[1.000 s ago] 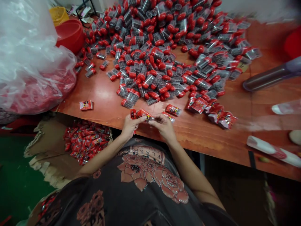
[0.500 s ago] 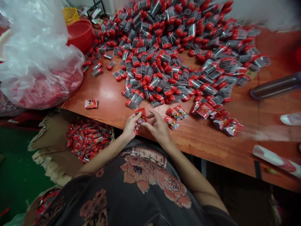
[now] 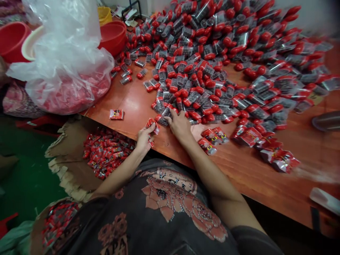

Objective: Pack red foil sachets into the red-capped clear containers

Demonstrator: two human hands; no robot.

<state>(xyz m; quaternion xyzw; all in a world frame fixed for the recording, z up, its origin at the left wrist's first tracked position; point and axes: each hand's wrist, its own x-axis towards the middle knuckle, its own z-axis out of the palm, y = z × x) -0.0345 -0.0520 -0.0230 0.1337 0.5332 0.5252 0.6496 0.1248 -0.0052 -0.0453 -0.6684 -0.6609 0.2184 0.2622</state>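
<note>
My left hand (image 3: 145, 139) is closed around a small red printed packet (image 3: 152, 124) at the table's front edge. Part of the packet is hidden by my thumb and fingers. My right hand (image 3: 180, 127) reaches to the near edge of a heap of clear tubes with red caps (image 3: 202, 79). Its fingers are apart and bent, with the tips at a tube (image 3: 162, 119) lying at the front of the heap; I cannot tell whether they press on it. Several red packets (image 3: 211, 138) lie right of my right forearm, and a single packet (image 3: 116, 114) lies to the left.
A large clear bag of red pieces (image 3: 71, 88) stands at the left, before a red basin (image 3: 113, 37). Below the table edge, a cardboard box (image 3: 71, 156) holds a pile of red packets (image 3: 106, 156). More filled packets (image 3: 281, 159) lie at the right.
My right hand has moved away from the packet in my left hand, forward to the edge of the tube heap. My left hand keeps the packet. The view has swung left.
</note>
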